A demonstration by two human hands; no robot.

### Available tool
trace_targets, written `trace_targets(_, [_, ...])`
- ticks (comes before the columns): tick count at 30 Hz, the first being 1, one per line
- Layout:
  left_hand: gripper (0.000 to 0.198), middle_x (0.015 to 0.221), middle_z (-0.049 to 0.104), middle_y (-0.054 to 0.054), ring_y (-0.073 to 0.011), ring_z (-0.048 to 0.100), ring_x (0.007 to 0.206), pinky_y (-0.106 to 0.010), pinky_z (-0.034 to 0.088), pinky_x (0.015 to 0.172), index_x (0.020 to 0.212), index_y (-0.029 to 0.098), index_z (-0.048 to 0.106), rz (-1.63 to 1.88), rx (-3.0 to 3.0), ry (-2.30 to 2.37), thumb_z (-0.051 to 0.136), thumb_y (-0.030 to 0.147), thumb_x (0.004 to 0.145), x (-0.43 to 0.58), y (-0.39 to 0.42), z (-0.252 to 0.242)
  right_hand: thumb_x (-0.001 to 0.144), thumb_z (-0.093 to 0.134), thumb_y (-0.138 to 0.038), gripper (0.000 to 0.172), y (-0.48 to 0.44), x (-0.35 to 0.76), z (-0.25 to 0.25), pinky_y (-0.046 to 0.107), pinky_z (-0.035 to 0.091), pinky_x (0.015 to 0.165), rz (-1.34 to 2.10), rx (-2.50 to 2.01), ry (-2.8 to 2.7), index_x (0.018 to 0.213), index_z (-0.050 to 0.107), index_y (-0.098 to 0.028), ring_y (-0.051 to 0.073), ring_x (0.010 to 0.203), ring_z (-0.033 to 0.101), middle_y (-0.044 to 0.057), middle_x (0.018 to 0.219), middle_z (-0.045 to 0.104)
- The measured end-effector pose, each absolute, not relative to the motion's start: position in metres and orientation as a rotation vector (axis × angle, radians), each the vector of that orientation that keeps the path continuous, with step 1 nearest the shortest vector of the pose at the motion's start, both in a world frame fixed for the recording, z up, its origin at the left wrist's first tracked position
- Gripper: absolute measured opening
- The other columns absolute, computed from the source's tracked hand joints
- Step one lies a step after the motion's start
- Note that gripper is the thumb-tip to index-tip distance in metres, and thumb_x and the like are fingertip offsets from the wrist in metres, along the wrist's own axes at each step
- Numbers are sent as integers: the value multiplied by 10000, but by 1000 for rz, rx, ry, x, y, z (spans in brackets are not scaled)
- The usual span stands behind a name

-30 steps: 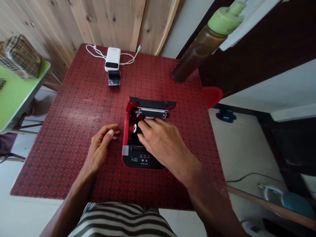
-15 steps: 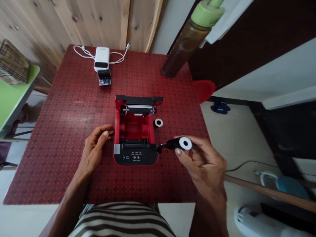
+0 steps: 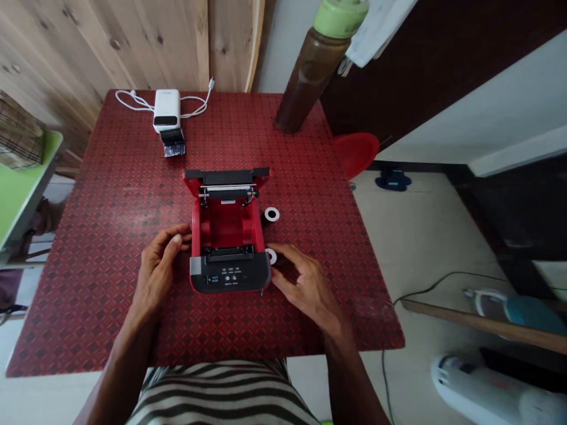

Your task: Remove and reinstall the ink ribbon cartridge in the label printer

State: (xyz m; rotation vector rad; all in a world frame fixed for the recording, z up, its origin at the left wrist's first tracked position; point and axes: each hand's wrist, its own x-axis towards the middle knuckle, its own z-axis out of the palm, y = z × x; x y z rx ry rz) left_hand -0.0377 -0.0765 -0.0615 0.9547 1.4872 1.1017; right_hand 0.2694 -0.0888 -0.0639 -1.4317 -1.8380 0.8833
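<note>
A red and black printer-like device (image 3: 230,268) stands on the patterned red table with its lid raised and its red compartment showing bare. My left hand (image 3: 162,260) is beside the device's left side, thumb and fingers curled close together; whether anything is between them is hidden. At the device's right front side, my right hand (image 3: 301,274) has thumb and fingers around a small black roll with a white end (image 3: 271,256), low by the table. Another roll with a white ring end (image 3: 271,214) lies just behind it, right of the compartment.
On the red table (image 3: 124,195), a white power bank (image 3: 167,109) with a white cable lies at the back left. A tall brown bottle with a green cap (image 3: 305,77) stands at the back right. A red stool (image 3: 357,153) is beyond the right edge.
My right hand has moved left and down with the small roll, from right of the device to against its side. The whole view has shifted slightly. My left hand keeps its place beside the device.
</note>
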Motion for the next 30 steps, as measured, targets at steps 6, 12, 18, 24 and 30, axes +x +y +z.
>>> trace_targets(6, [553, 1291, 864, -106, -334, 793, 1281, -427, 650, 1063, 1350, 235, 830, 1100, 943, 1493, 801, 670, 1009, -35, -77, -58, 979, 681, -228, 515, -95, 273, -64, 542, 686, 1112, 900, -1481, -1839, 1485, 757, -281, 312, 1245, 844, 108, 1444, 844])
trace_targets(12, [527, 1299, 862, -105, -332, 792, 1287, -409, 654, 1032, 1355, 241, 827, 1093, 927, 1498, 790, 647, 1022, -33, -78, -56, 958, 602, -140, 560, -100, 284, -64, 476, 721, 1007, 898, -1531, -1799, 1478, 759, -278, 254, 1043, 873, 79, 1300, 888])
trace_targets(18, [541, 1271, 869, -111, -350, 796, 1278, -391, 662, 932, 1366, 228, 819, 1069, 950, 1517, 778, 643, 1021, -33, -77, -55, 1014, 690, -302, 289, -69, 290, -64, 470, 690, 925, 765, -1610, -1619, 1272, 818, -268, 273, 968, 845, 74, 1098, 882])
trace_targets(24, [568, 1306, 865, -121, -355, 793, 1309, -350, 645, 848, 1369, 210, 804, 1058, 944, 1511, 774, 656, 1018, -34, -77, -55, 917, 797, -369, 348, -23, 274, -67, 449, 643, 863, 826, -1566, -1681, 1247, 802, -258, 276, 943, 791, 89, 1157, 863])
trace_targets(30, [555, 1372, 853, -125, -361, 799, 1318, -357, 643, 819, 1353, 211, 798, 1049, 964, 1505, 762, 657, 1024, -35, -76, -53, 908, 758, -364, 193, -10, 265, -71, 492, 617, 957, 783, -1563, -1691, 1074, 774, -267, 298, 1003, 772, 80, 1096, 848])
